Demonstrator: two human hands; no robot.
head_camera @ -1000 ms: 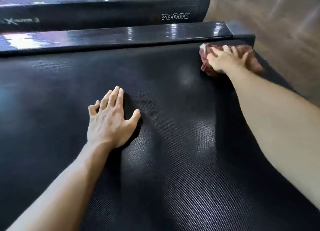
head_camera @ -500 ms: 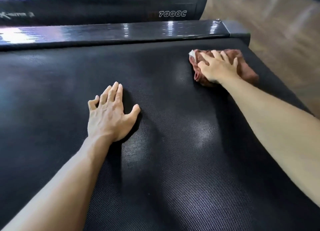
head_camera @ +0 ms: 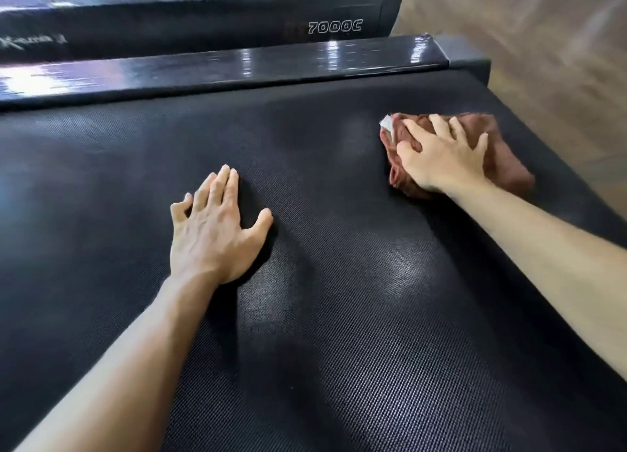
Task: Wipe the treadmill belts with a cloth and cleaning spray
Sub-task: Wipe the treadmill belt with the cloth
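1. While the left hand (head_camera: 217,234) rests flat and open on the belt (head_camera: 339,316), the right hand (head_camera: 441,156) presses the cloth (head_camera: 509,166) near the belt's right edge, fingers spread.
2. Good wiping calls for steady pressure and overlapping passes.

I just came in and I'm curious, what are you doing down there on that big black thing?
A person is cleaning a treadmill. The right hand presses a crumpled reddish-brown cloth onto the textured black treadmill belt, near its far right corner. The left hand lies flat on the belt, fingers spread, holding nothing. A glossy black side rail runs along the belt's far edge. No spray bottle is in view.
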